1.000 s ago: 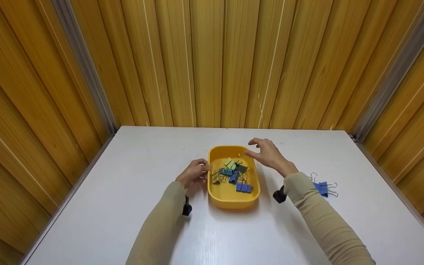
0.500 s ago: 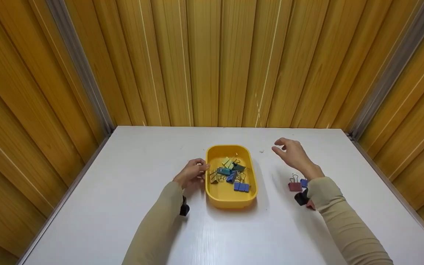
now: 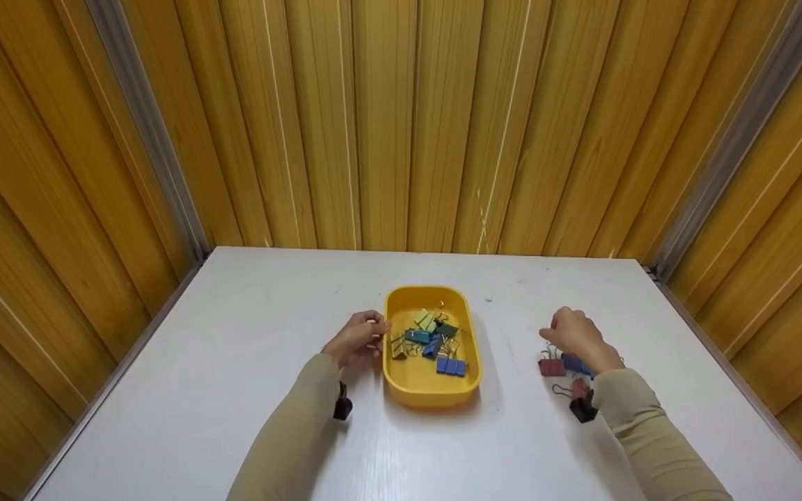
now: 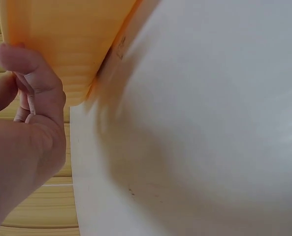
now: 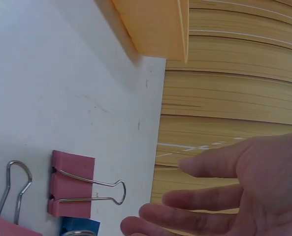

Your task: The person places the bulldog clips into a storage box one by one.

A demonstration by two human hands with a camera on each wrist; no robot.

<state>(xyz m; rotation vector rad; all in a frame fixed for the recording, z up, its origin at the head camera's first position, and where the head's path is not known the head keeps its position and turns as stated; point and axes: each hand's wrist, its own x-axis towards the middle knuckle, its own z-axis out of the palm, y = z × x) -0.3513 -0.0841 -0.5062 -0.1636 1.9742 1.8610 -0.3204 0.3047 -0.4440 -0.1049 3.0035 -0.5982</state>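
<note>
A yellow plastic bin (image 3: 431, 398) stands on the white table with several binder clips in it, among them a blue one (image 3: 451, 366), a teal one (image 3: 418, 336) and a pale yellow-green one (image 3: 424, 320). My left hand (image 3: 357, 337) holds the bin's left side, its curled fingers (image 4: 25, 61) against the wall at the rim. To the right of the bin, my right hand (image 3: 577, 335) hovers over loose binder clips, fingers extended and apart with nothing between them. Those include a red-pink clip (image 5: 72, 184), a second pink one (image 5: 10, 228) and a blue one (image 5: 79, 226), partly hidden by the hand in the head view.
Yellow wood-patterned panels (image 3: 373, 125) rise behind the white table (image 3: 269, 299) and on both sides. Grey metal posts (image 3: 157, 139) stand at the back corners. Dark wrist cameras (image 3: 582, 407) sit under both sleeves.
My right hand has moved from the bin's right rim rightward, then down toward the loose clips. My left hand stays at the bin. The head view has shifted slightly.
</note>
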